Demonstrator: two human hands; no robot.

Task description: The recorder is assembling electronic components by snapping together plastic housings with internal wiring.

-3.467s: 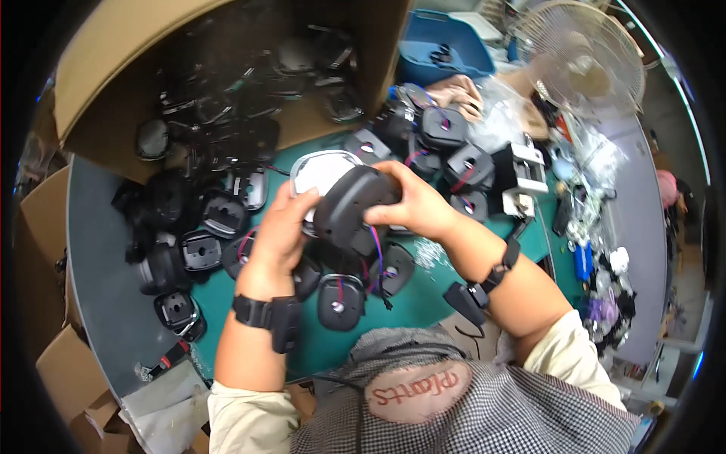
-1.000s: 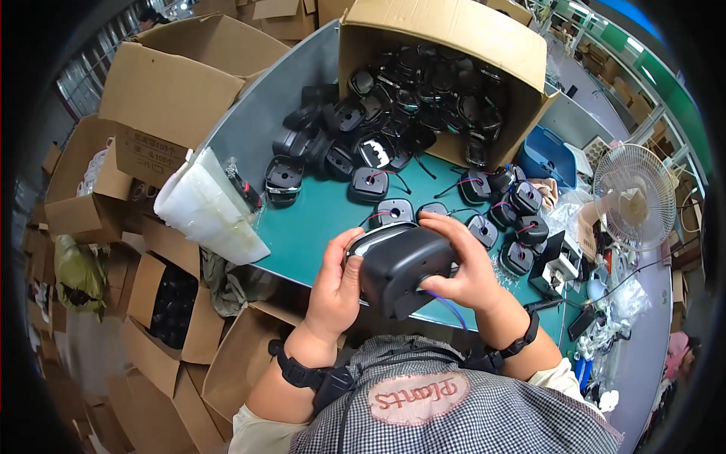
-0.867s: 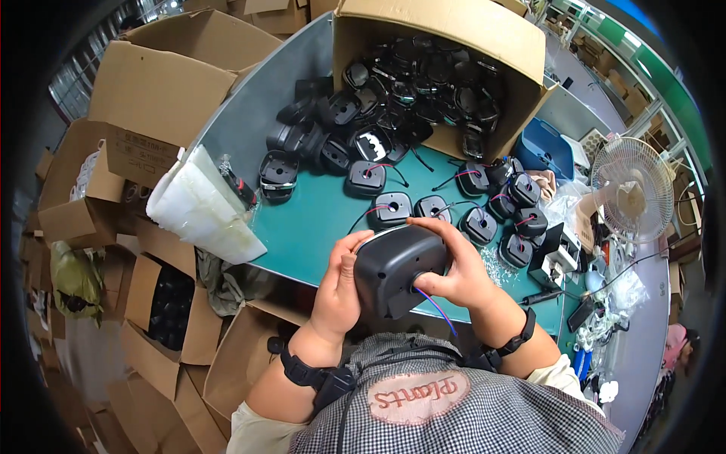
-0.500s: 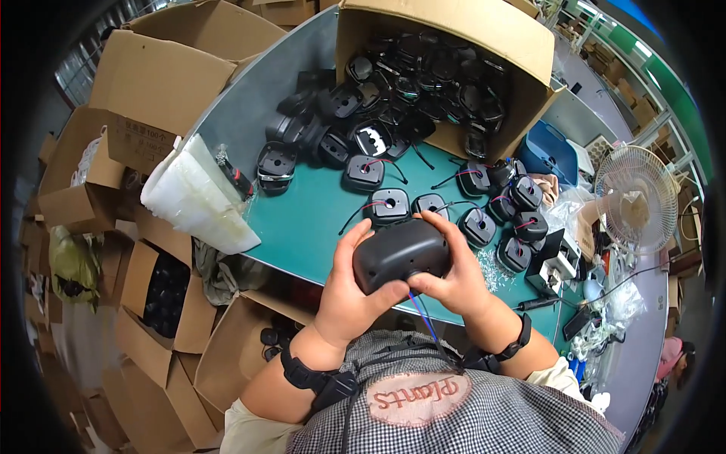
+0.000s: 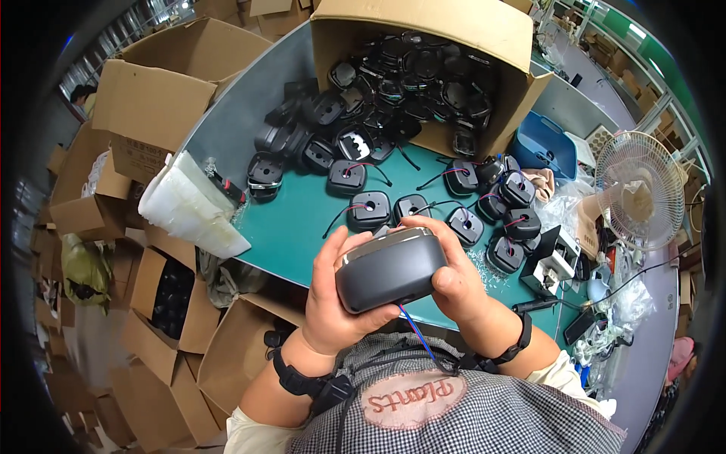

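Observation:
Between my two hands is a rounded black plastic housing (image 5: 393, 276), held above the near edge of the green table. A shiny rim runs along its far upper side, and its smooth dark side faces me. My left hand (image 5: 329, 303) wraps its left end, thumb underneath. At the right end, my right hand (image 5: 457, 284) grips with the fingers behind and the thumb at the near corner. Blue and dark wires (image 5: 416, 329) hang from the underside toward my apron. Just beyond lie similar housings (image 5: 369, 210) with round holes and thin red and black leads.
A cardboard box (image 5: 431, 19) on its side spills many black housings onto the green tabletop (image 5: 295, 219). On the right stand a blue basin (image 5: 546, 147), a wire-caged fan (image 5: 639, 189) and a small black-and-white device (image 5: 556, 261). White foam sheets (image 5: 185, 208) lean at the left edge.
Both hands have turned the housing, so its shiny rim now shows at the top. It sits slightly lower, and my right thumb has shifted from the underside to the right corner.

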